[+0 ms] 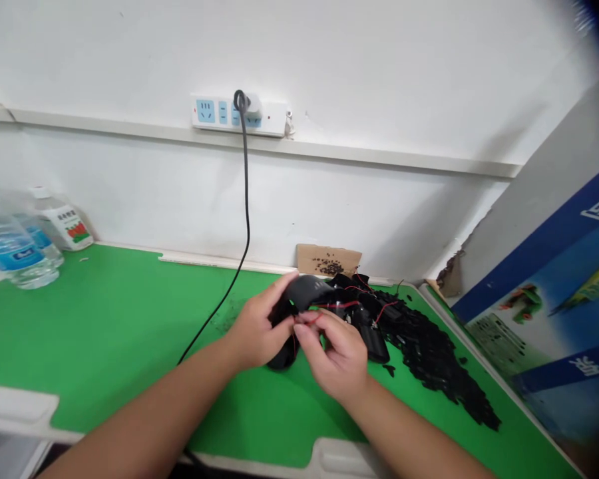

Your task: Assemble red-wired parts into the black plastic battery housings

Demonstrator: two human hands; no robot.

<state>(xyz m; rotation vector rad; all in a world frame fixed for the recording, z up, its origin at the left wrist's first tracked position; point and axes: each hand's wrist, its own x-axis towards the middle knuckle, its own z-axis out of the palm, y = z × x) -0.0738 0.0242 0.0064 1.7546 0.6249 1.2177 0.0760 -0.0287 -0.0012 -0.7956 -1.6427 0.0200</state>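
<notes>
A curved black plastic part (307,291) is held up over the green table by my left hand (262,326), whose fingers wrap its left side. My right hand (332,346) pinches a thin red wire (312,319) just below the part, close to my left thumb. Another dark rounded piece (282,358) shows beneath my left hand; whether it joins the held part is unclear. Right behind my right hand lie several black parts (372,336) with red wires.
A long heap of small black pieces (432,346) covers the right side of the green table (144,306). Cardboard (324,258) bearing tiny dark bits rests by the wall. Bottles (17,243) stand at left. A black cable (247,199) hangs from a power strip (207,112).
</notes>
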